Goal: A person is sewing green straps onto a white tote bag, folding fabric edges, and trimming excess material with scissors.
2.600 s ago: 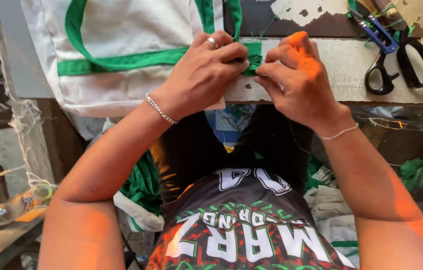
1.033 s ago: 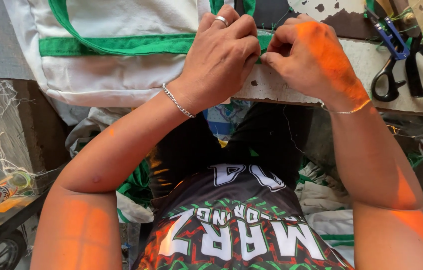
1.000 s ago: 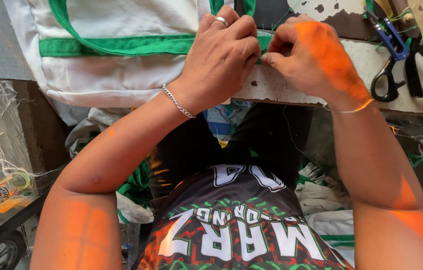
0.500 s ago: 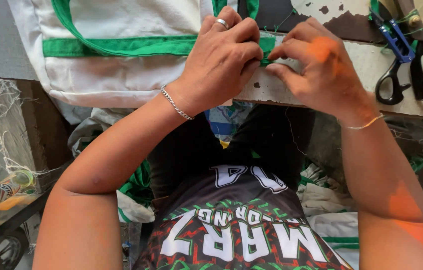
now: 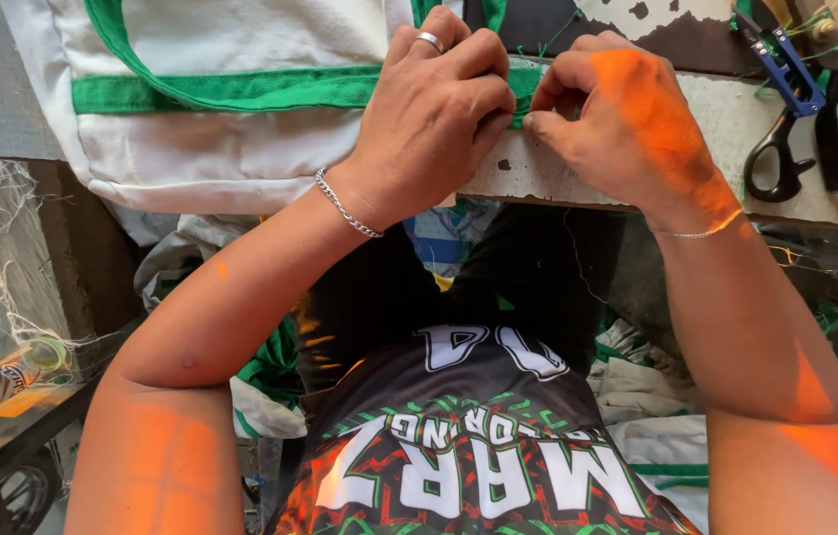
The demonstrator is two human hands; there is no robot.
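Fingers (image 5: 538, 117) of both hands pinch green trim (image 5: 230, 89).

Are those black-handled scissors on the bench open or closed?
Cannot tell for sure: the scissors lie flat on the bench, but their blades run out of the picture's top edge.

My white cloth (image 5: 230, 168) looks matt and woven, its green trim (image 5: 230, 89) smoother; the table edge (image 5: 577, 168) shows chipped, rough paint.
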